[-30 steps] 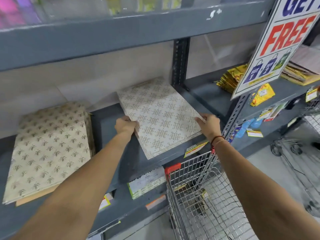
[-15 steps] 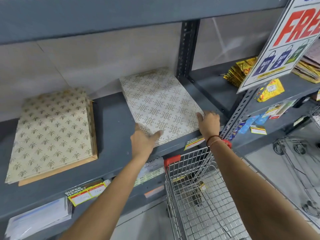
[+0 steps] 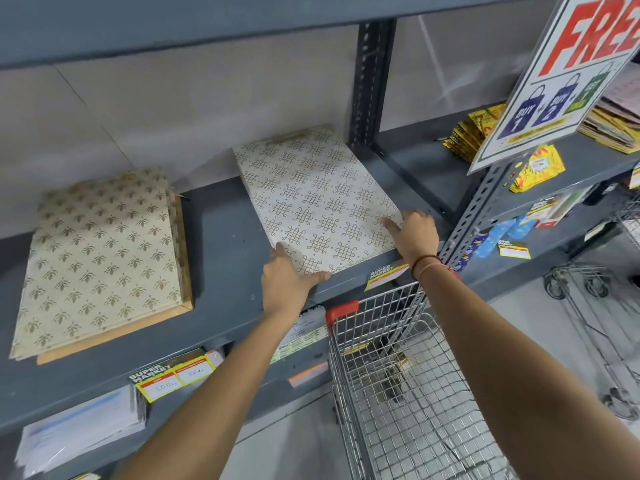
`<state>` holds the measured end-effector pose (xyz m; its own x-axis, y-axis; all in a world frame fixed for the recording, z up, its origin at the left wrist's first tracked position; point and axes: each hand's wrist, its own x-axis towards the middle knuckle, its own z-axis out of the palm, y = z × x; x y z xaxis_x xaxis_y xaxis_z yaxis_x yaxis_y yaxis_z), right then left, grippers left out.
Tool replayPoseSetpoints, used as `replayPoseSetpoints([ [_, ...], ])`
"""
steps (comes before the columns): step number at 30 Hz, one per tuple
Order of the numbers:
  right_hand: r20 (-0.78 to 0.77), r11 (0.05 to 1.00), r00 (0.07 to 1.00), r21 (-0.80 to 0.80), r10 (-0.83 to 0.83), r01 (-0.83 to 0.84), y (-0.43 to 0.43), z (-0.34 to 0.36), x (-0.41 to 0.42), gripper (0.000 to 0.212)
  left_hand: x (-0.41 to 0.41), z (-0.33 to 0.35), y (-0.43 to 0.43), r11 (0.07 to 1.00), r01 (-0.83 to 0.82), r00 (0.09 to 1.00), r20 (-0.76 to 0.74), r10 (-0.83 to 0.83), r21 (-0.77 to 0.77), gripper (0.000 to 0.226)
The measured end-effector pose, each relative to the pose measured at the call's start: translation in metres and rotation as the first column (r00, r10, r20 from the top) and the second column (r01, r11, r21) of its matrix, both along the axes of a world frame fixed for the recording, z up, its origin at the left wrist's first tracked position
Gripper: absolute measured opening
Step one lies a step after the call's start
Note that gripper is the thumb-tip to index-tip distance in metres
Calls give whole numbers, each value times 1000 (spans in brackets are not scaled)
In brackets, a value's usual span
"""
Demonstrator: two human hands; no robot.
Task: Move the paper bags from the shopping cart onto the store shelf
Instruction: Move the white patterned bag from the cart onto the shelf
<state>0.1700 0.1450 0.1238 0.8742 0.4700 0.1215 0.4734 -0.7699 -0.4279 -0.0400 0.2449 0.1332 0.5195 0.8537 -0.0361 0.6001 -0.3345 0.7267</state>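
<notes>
Head view. Stack of white patterned paper bags lies flat on the grey shelf, near its front edge and just left of the upright post. Left hand presses the stack's near-left corner, fingers straight and close together. Right hand rests on the near-right corner, fingers loosely spread on top. Nothing pinched. Likely purpose: squaring the stack and nudging it back from the lip. Beige patterned stack sits well apart, toward the shelf's left end. Shopping cart stands below the front edge.
</notes>
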Motion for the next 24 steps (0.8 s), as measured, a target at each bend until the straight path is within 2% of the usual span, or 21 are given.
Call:
replayPoseSetpoints([
  [5, -105, 997, 992, 16, 76, -75, -9, 9, 8, 55, 0, 2, -2, 999, -14, 999, -47, 16, 45, 77],
  [9, -271, 961, 928, -32, 255, -273, -21, 23, 24, 65, -1, 2, 0, 998, 11, 996, -84, -6, 60, 76],
  [11, -309, 933, 899, -81, 311, -351, -26, 27, 31, 78, -2, 1, 2, 997, 37, 993, -113, -29, 66, 70],
  [13, -301, 892, 895, -213, 329, -399, -26, 30, 38, 88, -2, 1, 3, 995, 61, 988, -149, -49, 82, 64],
  [17, -170, 764, 894, -470, 414, -443, -17, 34, 40, 80, -2, 5, 6, 985, 113, 968, -237, -79, 134, 61],
  [21, -124, 747, 887, -495, 445, -444, -15, 35, 38, 76, 1, 9, 7, 976, 146, 952, -291, -94, 161, 56],
  [24, -124, 758, 892, -485, 435, -437, -17, 33, 36, 71, -1, 11, 5, 975, 149, 957, -273, -100, 167, 48],
])
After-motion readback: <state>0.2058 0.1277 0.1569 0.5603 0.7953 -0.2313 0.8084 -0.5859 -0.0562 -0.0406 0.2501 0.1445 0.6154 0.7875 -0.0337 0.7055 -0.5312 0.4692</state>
